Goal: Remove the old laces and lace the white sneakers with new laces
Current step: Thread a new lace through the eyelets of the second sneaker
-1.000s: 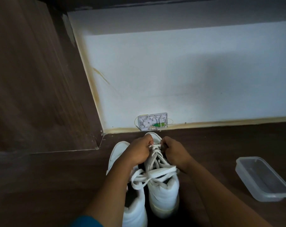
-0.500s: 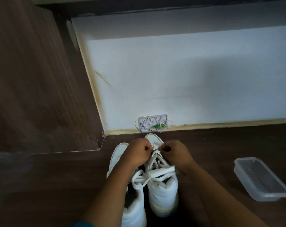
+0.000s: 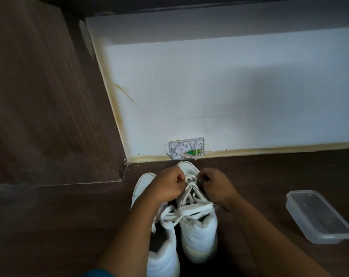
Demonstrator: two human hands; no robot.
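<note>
Wall (image 3: 229,92) close ahead; container (image 3: 317,216) right; floor (image 3: 59,226) left open

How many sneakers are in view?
2. The right sneaker sits under the left hand and right hand, which pinch its laces; the left sneaker is beside it, partly behind the left forearm.

Your left hand (image 3: 165,184) and right hand (image 3: 215,186) both show bare, as do your two forearms from the wrists back toward the elbows, and a rounded edge of teal-blue sleeve (image 3: 98,273) shows on your left arm at the bottom of the view.
</note>
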